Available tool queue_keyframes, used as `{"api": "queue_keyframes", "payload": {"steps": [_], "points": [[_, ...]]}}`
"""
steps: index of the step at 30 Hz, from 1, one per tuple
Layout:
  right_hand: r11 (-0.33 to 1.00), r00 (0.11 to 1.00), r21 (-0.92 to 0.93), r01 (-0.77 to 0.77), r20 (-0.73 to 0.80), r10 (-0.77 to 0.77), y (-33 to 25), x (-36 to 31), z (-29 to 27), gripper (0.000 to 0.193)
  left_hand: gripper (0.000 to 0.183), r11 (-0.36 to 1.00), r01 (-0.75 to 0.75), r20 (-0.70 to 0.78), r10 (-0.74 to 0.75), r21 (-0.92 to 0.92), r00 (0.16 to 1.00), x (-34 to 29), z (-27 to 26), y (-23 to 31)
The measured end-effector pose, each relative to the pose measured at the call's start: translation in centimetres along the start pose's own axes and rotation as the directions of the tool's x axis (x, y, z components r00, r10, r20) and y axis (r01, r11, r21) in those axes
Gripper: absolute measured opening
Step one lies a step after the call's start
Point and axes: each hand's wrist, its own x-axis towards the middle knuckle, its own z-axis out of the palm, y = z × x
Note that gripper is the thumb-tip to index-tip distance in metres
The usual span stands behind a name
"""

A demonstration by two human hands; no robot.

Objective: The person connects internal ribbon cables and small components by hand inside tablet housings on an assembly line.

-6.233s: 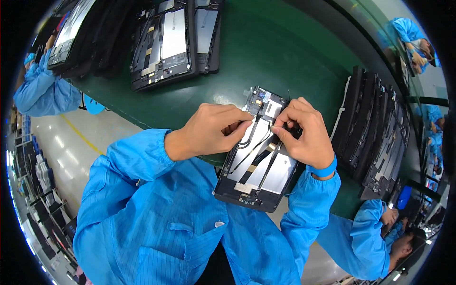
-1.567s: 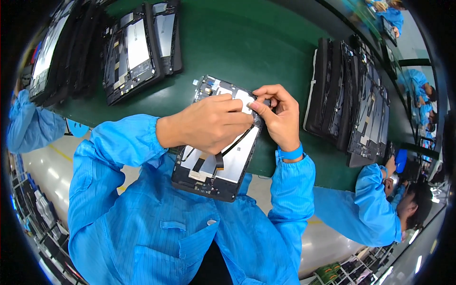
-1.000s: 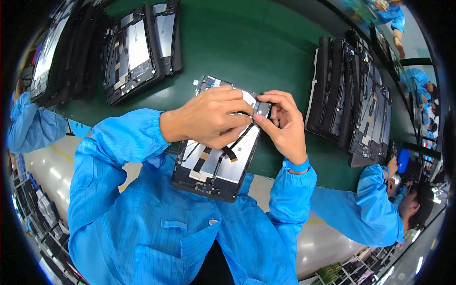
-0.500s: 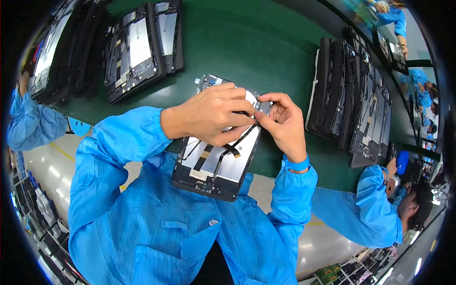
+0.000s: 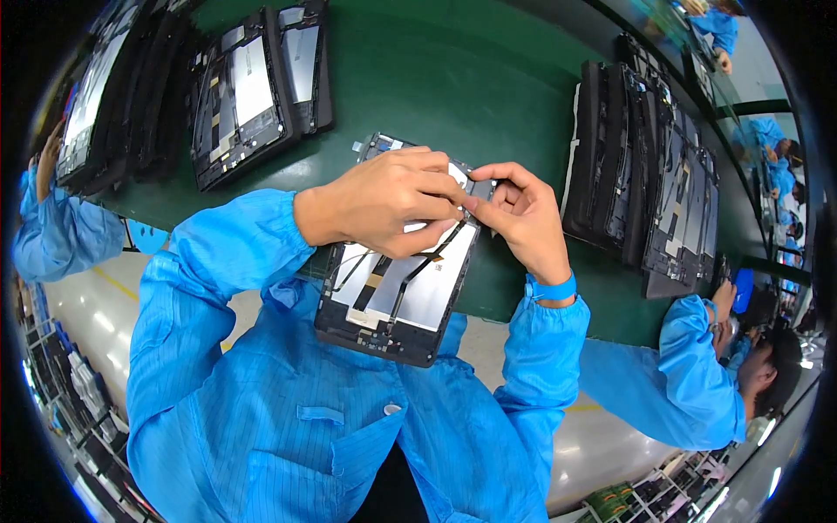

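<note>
Barely shifted since half a second ago, my left hand [image 5: 384, 205] lies curled over the tablet frame [image 5: 397, 288] at the green bench [image 5: 453, 78] edge, hiding its middle. Beyond, my right hand [image 5: 523, 218] pinches something I cannot identify.

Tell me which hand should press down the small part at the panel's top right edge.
Right, probably. The right hand already pinches at that corner of the open panel with its fingertips, while the left hand lies flat across the panel's upper part, steadying it.
</note>
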Motion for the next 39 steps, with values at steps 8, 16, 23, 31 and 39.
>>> {"api": "queue_keyframes", "payload": {"steps": [8, 16, 23, 31, 39], "points": [[1.000, 1.000, -0.002, -0.018, 0.015, 0.018, -0.2, -0.3, -0.1, 0.035, 0.009, 0.997, 0.044, -0.004, -0.045, -0.061, 0.999, -0.2, 0.1, 0.0], [0.993, 0.999, 0.118, 0.014, 0.045, -0.019, -0.1, -1.9, 0.7, 0.057, 0.009, 0.990, 0.095, 0.028, -0.093, -0.104, 0.995, 0.1, -0.2, -0.1], [0.991, 0.999, 0.127, -0.037, 0.022, 0.035, 0.0, -1.7, 0.9, 0.060, 0.009, 0.989, 0.100, 0.012, -0.099, -0.108, 0.995, -0.1, 0.0, -0.1], [0.992, 0.995, 0.096, -0.086, -0.051, 0.091, -0.7, -1.8, 1.5, 0.063, 0.009, 0.993, 0.058, -0.017, -0.060, -0.103, 0.998, -0.3, 0.3, -0.2], [0.987, 0.998, 0.158, -0.041, -0.030, 0.046, -0.8, -1.9, 2.0, 0.062, 0.006, 0.995, 0.037, -0.063, -0.043, -0.093, 0.997, -0.9, 0.2, -0.2]]}}
